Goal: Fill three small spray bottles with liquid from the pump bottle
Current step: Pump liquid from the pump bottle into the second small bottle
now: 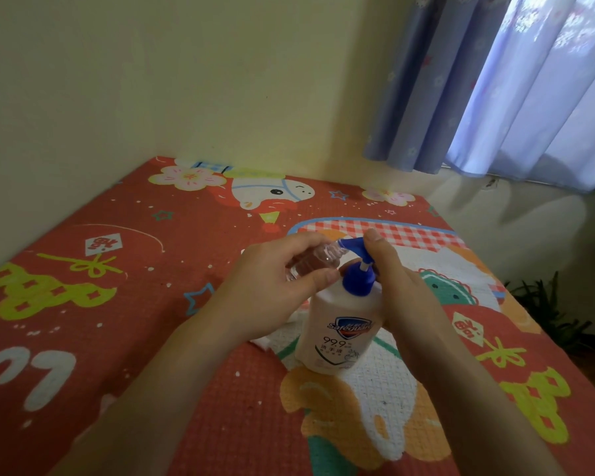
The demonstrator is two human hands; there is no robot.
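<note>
A white pump bottle (337,333) with a blue pump head (356,250) stands upright on the patterned table. My left hand (272,290) grips a small clear spray bottle (311,262), uncapped and tilted, its open neck held against the pump's nozzle. My right hand (389,276) is beside the pump, its thumb on top of the blue head and its fingers behind the bottle's neck. Other small bottles are not visible.
A red cartoon-print cloth (117,304) covers the table. Something white (272,334) lies under my left wrist next to the pump bottle. A yellow wall runs along the far edge, blue curtains (495,97) hang at the right, and a plant (547,304) sits past the right edge.
</note>
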